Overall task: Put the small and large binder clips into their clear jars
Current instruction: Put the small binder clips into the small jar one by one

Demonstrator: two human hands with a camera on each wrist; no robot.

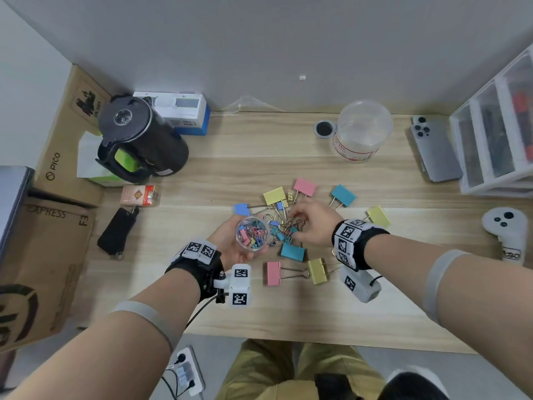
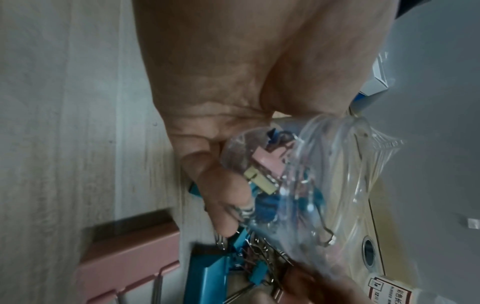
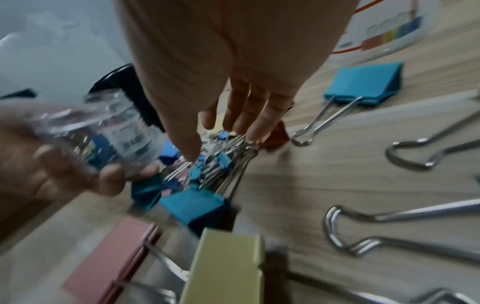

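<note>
My left hand (image 1: 227, 241) grips a small clear jar (image 1: 252, 233) holding several small coloured clips, tilted toward the pile; the left wrist view shows the jar (image 2: 298, 174) in my curled fingers (image 2: 221, 195). My right hand (image 1: 305, 223) reaches down into the pile of small binder clips (image 1: 284, 228). Its thumb and straight fingers (image 3: 249, 123) touch the wire handles without closing on them. Large clips lie around: pink (image 1: 305, 187), yellow (image 1: 274, 195), teal (image 1: 343, 194), teal (image 1: 292, 252), pink (image 1: 273, 273), yellow (image 1: 317, 271). The large clear jar (image 1: 362, 131) stands at the back.
On the left stand a black kettle (image 1: 138, 137), a cigarette pack (image 1: 140, 195), a black pouch (image 1: 116, 230) and cardboard boxes (image 1: 43, 255). A phone (image 1: 437, 151), a drawer unit (image 1: 496, 125) and a white controller (image 1: 506, 226) sit on the right.
</note>
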